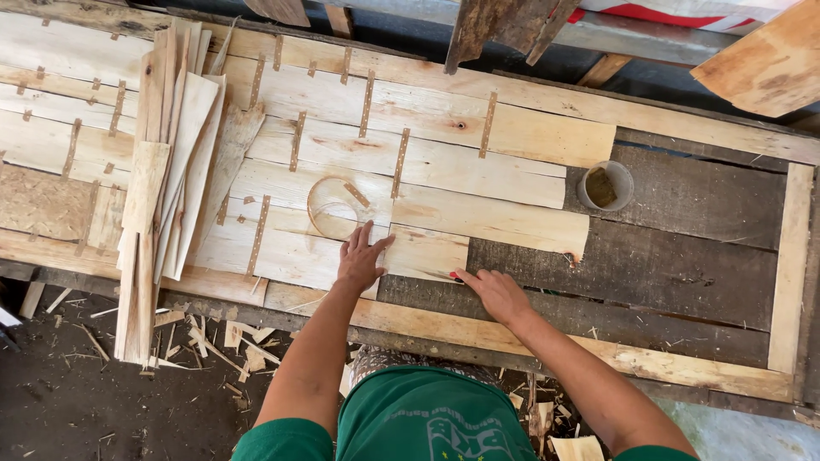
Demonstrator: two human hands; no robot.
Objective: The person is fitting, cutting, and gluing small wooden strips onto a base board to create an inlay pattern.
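Observation:
My left hand [360, 258] lies flat with fingers spread on thin pale wood sheets [342, 162] laid edge to edge on a workbench [649, 265], joined by short brown strips. It touches the left edge of a small pale sheet [427, 253] at the front of the layout. My right hand [494, 292] rests at that small sheet's lower right corner, index finger pointing onto its edge. Just beyond my left hand sits a coil of thin tape [335, 207] on the sheets.
A stack of long narrow veneer strips [166, 171] lies at the left, overhanging the front edge. A small plastic cup [605, 185] with brown contents stands on the dark bare bench at the right. Wood scraps [205, 337] litter the dirt floor below.

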